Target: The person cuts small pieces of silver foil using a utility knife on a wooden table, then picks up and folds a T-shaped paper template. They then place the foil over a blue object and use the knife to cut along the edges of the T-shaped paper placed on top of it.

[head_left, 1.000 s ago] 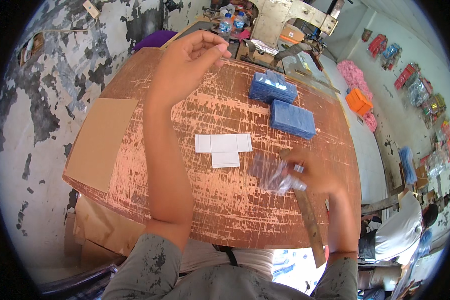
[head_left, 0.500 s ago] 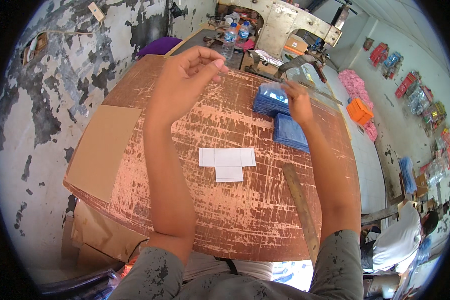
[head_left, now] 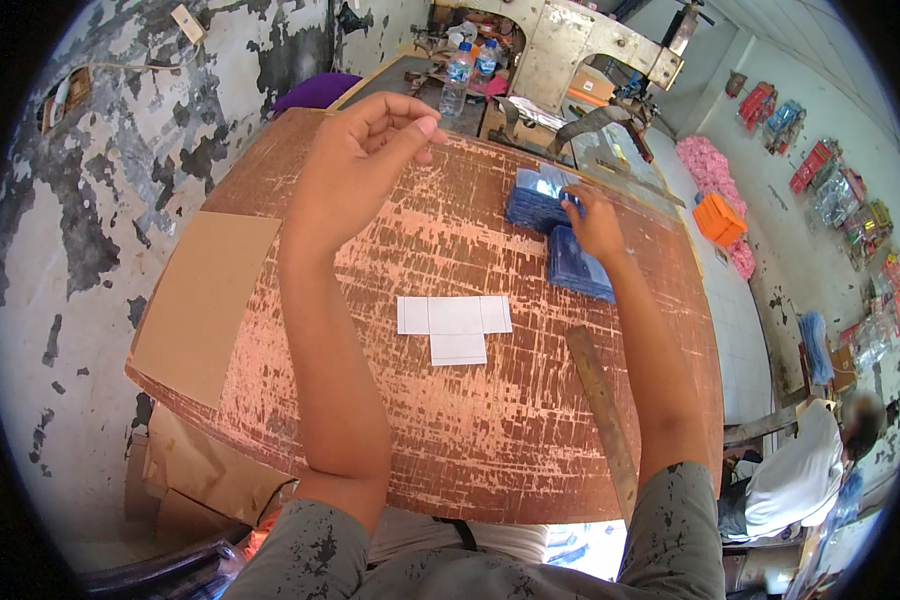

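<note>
Found at the far right of a worn brown table (head_left: pixel 390 480): two piles of bluish clear plastic sheets, the far stack (head_left: pixel 532 208) just beside the near stack (head_left: pixel 576 270); piled roughly square, probably for steadiness and ready access from above; set to the right, apparently to suit the reach of the right arm.

Noted: right hand (head_left: pixel 598 228) extended over the near stack to the right end of the far stack; fingers bent, tips drawn toward one another at the upper edge; contact likely, yet unable to tell the gap between thumb and fingers, or any sheet in hold.

Noted: left hand (head_left: pixel 362 150) raised over the table's far left part, well apart from both stacks; fingers loosely curled, part open, thumb near the forefinger; nothing seen in hold; carried high, presumably to keep palm and forearm off the surface.

Found near the middle: white T-shaped paper (head_left: pixel 456 322), flat, ruled with thin lines, stem toward the body; placed between the forearms, likely for plain view; to its right, a straight brown strip (head_left: pixel 600 400), near end beside the right sleeve, probably parked within reach; at left, a brown cardboard sheet (head_left: pixel 208 300), flat near the edge, seemingly kept aside; beyond the table, two upright bottles (head_left: pixel 455 90).
</note>
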The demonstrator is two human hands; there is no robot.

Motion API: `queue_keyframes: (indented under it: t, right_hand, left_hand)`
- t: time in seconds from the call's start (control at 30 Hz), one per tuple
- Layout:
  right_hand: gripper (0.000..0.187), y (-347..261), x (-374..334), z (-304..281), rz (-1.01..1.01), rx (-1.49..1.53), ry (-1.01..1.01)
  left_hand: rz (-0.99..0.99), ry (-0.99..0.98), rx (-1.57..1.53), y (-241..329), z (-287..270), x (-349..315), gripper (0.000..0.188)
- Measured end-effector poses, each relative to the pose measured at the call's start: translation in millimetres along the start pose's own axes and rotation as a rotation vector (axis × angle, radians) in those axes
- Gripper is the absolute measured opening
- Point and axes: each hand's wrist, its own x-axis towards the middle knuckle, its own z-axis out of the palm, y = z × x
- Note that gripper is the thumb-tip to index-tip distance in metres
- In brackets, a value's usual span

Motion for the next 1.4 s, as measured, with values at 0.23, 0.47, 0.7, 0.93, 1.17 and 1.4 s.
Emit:
queue_keyframes:
  t: [0.23, 0.47, 0.7, 0.93, 1.17, 1.4]
  right_hand:
    - [0.029, 5.9, -4.3, -3.5, 0.101, -0.017, -0.038]
    - [0.055, 30.1, -11.9, -1.2, 0.221, 0.015, 0.120]
    - [0.083, 55.8, -24.9, 7.4, 0.404, 0.038, -0.019]
    - [0.078, 39.4, -19.5, -0.9, 0.509, 0.101, -0.128]
    - [0.075, 47.7, -14.2, -19.2, 0.581, 0.068, -0.247]
    - [0.079, 73.3, 15.3, -40.4, 0.170, 0.125, -0.473]
  left_hand:
    - [0.031, -0.034, -0.008, -7.2, 1.6, 2.3, 0.026]
    - [-0.128, -0.104, 0.296, -83.0, 76.4, 20.0, 0.054]
    - [-0.124, -0.192, 0.665, -169.4, 192.3, 54.1, 0.073]
    - [-0.324, -0.330, 0.793, -193.9, 210.4, 66.8, 0.067]
    - [-0.177, -0.431, 0.896, -174.7, 197.3, 71.8, 0.070]
    - [0.187, -0.626, 0.798, -206.0, 170.1, 115.3, 0.083]
